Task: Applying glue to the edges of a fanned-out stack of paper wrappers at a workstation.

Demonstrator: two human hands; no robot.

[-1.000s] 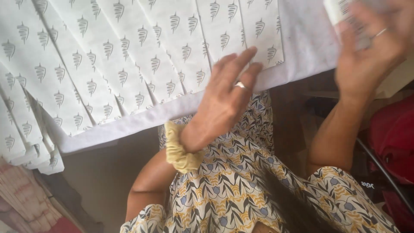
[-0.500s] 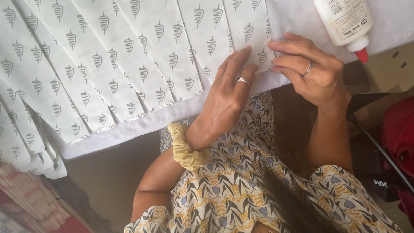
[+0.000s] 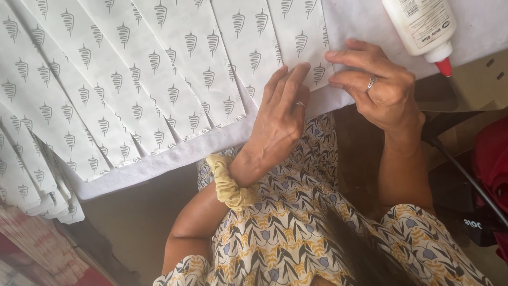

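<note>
Several white paper bags (image 3: 159,79) printed with small dark leaf shapes lie overlapped in a row on a white table (image 3: 174,156). My left hand (image 3: 278,119), with a ring and a yellow scrunchie at the wrist, presses flat on the near end of one bag. My right hand (image 3: 378,85), also ringed, pinches the edge of the rightmost bag (image 3: 304,39) between thumb and fingers. A white glue bottle (image 3: 420,26) with a red tip lies on the table just beyond my right hand.
A stack of the same printed bags (image 3: 32,180) hangs over the table's left end. A black cable (image 3: 465,175) and a red object (image 3: 495,159) sit at the right. My patterned dress (image 3: 296,233) fills the lower middle.
My right hand has come down from the glue bottle to the bag's edge and now pinches it. The bottle now lies on the table. My left hand has slid up onto the bag.
</note>
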